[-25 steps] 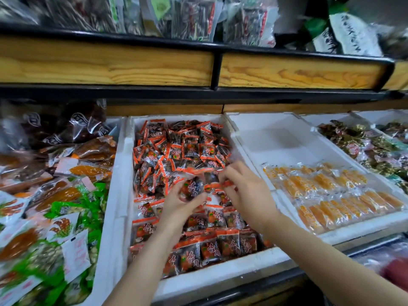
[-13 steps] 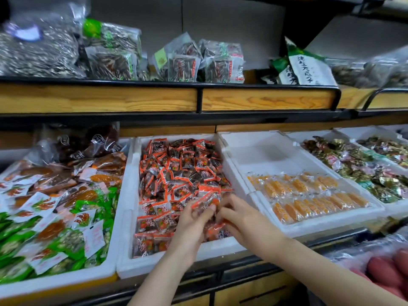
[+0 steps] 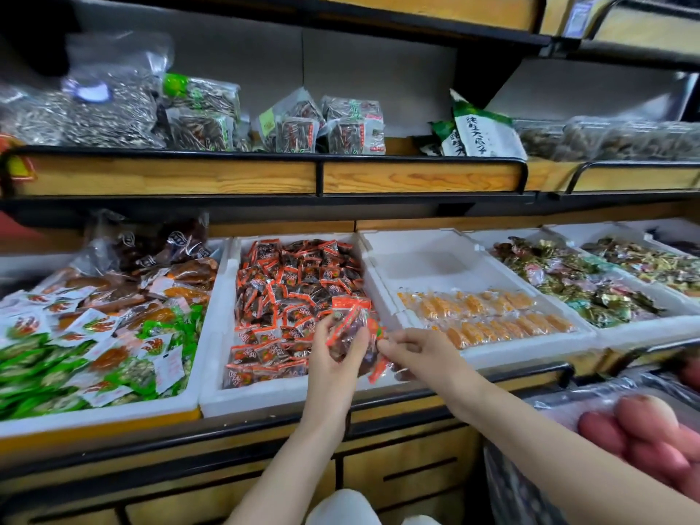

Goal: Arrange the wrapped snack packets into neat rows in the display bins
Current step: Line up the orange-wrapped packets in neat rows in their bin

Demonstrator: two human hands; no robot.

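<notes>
Head camera: two bare forearms reach in from below. The left hand [image 3: 335, 359] grips a small bunch of red-and-orange snack packets [image 3: 350, 322], held just above the front right of the middle foam bin [image 3: 265, 397]; their number cannot be counted. The right hand [image 3: 424, 356], fingers curled, pinches an orange packet edge at the bunch's lower right. Roughly three flat rows of the same packets lie at this bin's front, with a loose heap behind. To the left, one bin holds green and white packets [image 3: 94, 358]. To the right, one bin holds two rows of yellow-orange packets [image 3: 488, 316], then two bins of foil sweets [image 3: 575, 282]. Above, a wooden shelf [image 3: 170, 178] carries seed bags [image 3: 204, 115].
</notes>
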